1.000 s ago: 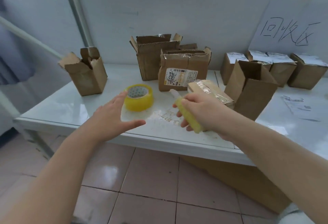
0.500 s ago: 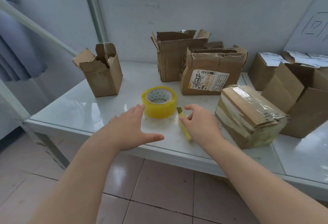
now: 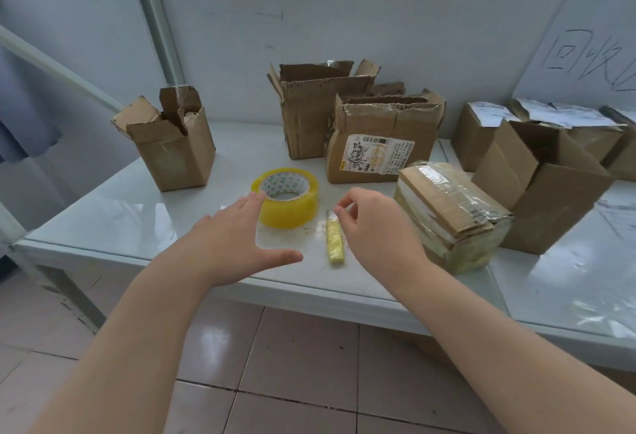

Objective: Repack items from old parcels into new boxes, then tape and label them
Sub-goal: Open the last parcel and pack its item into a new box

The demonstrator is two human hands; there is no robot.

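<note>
A yellow roll of tape (image 3: pixel 288 197) lies flat on the white table (image 3: pixel 120 213). My left hand (image 3: pixel 237 237) hovers just in front of it, fingers spread, fingertips at the roll's near rim. A yellow utility knife (image 3: pixel 334 242) lies on the table between my hands. My right hand (image 3: pixel 375 227) is lifted just right of the knife, fingers loosely curled, holding nothing. A taped old parcel (image 3: pixel 451 215) sits right of that hand. An open new box (image 3: pixel 550 186) stands further right.
Three opened worn boxes stand behind: one at the left (image 3: pixel 172 144), a tall one (image 3: pixel 316 113) and one with a shipping label (image 3: pixel 382 141). Sealed labelled boxes (image 3: pixel 481 131) line the back right. A handwritten sign (image 3: pixel 592 58) hangs on the wall. Tiled floor lies below the table edge.
My right hand laid the yellow knife on the table and let go, lifting off it. My left hand moved forward to the tape roll. The camera shifted closer.
</note>
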